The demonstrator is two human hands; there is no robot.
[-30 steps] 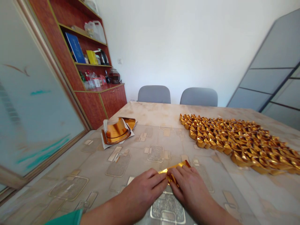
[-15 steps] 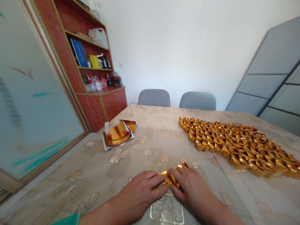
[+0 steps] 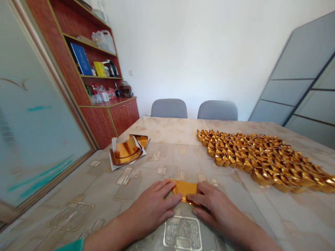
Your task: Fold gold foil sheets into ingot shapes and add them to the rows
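A folded piece of gold foil paper lies flat on the patterned table right in front of me. My left hand rests on its left end, fingers stretched flat and pressing down. On its right end my right hand presses with the fingers extended, thumb below the paper's near edge. Both hands touch the paper.
A large spread of several folded gold paper ingots covers the table's right side. A stack of gold foil sheets lies on white paper at left. Two grey chairs stand at the far edge; a wooden shelf cabinet fills the left.
The gold paper, earlier lifted and pinched between both hands, now lies flat on the table with both hands pressing on it. The view shifted slightly.
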